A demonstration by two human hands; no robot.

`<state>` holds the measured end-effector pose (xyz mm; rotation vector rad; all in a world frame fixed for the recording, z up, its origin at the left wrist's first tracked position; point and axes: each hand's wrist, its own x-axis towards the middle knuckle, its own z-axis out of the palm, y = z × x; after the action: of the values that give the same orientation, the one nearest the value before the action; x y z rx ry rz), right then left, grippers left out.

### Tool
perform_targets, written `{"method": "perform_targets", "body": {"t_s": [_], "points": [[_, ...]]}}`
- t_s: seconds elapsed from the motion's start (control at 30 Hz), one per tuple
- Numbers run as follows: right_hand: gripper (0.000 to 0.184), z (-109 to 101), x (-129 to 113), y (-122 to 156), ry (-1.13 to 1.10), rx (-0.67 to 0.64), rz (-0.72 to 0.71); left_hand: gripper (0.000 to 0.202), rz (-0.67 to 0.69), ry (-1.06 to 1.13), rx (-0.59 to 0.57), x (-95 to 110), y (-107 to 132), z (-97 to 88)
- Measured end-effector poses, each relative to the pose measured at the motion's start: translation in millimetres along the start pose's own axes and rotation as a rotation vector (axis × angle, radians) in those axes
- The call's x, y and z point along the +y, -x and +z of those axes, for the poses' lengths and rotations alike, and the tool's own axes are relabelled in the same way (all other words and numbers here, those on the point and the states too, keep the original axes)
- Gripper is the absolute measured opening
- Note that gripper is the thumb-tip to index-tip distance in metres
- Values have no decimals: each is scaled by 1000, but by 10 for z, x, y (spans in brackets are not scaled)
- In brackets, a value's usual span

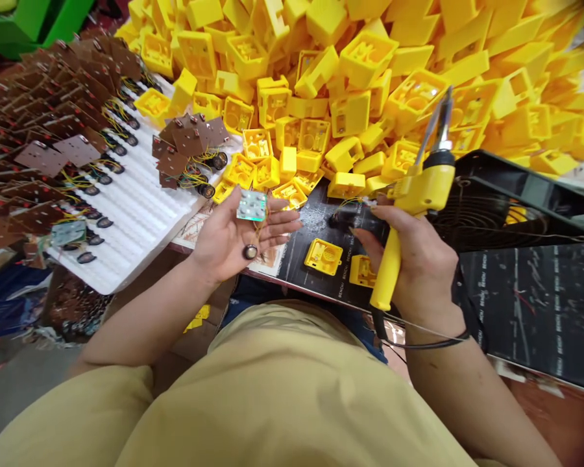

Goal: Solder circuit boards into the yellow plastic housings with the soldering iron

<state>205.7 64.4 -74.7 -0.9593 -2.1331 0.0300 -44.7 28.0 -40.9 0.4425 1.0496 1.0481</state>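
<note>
On the upturned palm of my left hand (224,237) rests a small green-and-white circuit board (252,205). Thin wires join it to a small round black speaker (250,251) by the base of the fingers, which are stretched out. My right hand (418,259) grips a yellow soldering gun (421,191), its metal tip pointing up and away from me. Just left of that hand, a dark round part with coloured wires (340,214) is partly hidden. Two open yellow plastic casings, one square casing (324,257) and another casing (363,270), lie near the table's front edge.
A large heap of yellow casings (350,113) covers the back. To the left, a white foam sheet (141,227) carries rows of brown circuit boards (53,130) with wired speakers. A black fan-like frame (520,201) stands at right. A cable hangs from the soldering gun past my wrist.
</note>
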Motion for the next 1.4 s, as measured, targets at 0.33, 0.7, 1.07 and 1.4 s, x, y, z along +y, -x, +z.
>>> {"method": "perform_targets", "body": {"t_s": [0.33,0.7,1.07,1.4], "points": [[60,-89,-245,52,-483,-49,-20,56,-351,-86,-235,-162,-57,219],[50,-117,-435,-21,-480,70,119,67,107,-590,-224,-264,24,235],[38,-162,-464,17,-313,-25,-13,44,716,-1103,-173,-294,83,344],[49,-151,-552,74,-439,45,164,63,568,-775,-515,-387,83,227]]}}
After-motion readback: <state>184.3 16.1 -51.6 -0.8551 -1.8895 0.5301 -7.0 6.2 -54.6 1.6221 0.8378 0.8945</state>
